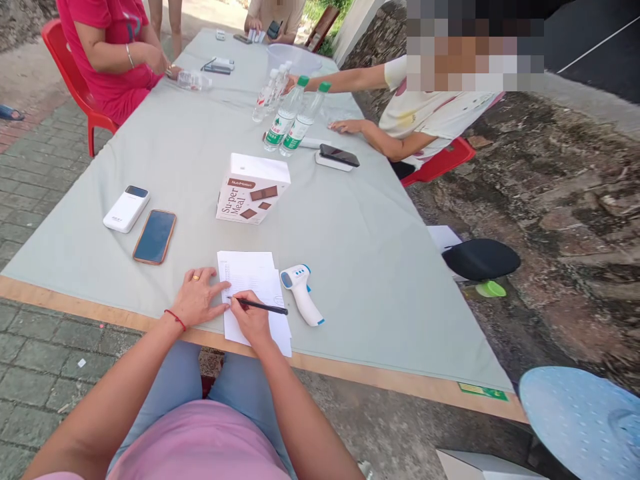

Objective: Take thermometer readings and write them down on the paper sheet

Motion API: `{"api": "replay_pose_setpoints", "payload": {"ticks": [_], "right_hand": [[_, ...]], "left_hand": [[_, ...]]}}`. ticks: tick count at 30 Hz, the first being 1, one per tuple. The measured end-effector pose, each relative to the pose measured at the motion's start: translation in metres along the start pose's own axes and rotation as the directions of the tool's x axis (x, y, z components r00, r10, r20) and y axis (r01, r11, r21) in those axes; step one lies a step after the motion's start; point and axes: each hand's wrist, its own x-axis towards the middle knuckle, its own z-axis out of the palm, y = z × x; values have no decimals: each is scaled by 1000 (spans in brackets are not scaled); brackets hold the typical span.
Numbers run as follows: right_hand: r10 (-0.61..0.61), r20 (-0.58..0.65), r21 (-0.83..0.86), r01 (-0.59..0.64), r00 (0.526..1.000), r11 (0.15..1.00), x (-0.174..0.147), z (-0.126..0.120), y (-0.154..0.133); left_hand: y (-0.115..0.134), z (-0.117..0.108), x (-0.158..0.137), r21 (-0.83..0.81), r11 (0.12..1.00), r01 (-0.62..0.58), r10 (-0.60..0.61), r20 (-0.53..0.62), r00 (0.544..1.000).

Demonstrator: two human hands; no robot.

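Note:
My right hand (251, 322) is closed round a black pen (265, 307), its tip on a sheet of paper (255, 273) with printed rows. The paper lies over other sheets near the table edge. My left hand (197, 297) rests on the cloth with fingers spread, its fingertips touching the paper's left side. Just right of the paper lies a white and blue infrared thermometer (305, 297). A phone in a brown case (155, 237) and a white power bank (127, 209) lie beyond my left hand. Behind the paper stands a NutriMotion Super Meal box (253, 190).
Green-capped water bottles (293, 123) and more bottles stand mid-table. A black phone (340, 155) rests on a white item at the right. People sit along both sides and at the far end of the cloth-covered table (375, 280). A blue stool (575, 413) stands at lower right.

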Motion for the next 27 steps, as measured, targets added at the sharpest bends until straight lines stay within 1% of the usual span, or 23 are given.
{"api": "replay_pose_setpoints", "payload": {"ticks": [17,27], "right_hand": [[-22,3,-17,23,1000,1000,0,0,1],[-39,-17,-43,38,999,998,1,-1,-1]], "left_hand": [[0,0,0,-24,1000,1,-1,-5,1000],[1,-1,1,-17,1000,-1,1,-3,1000]]}}
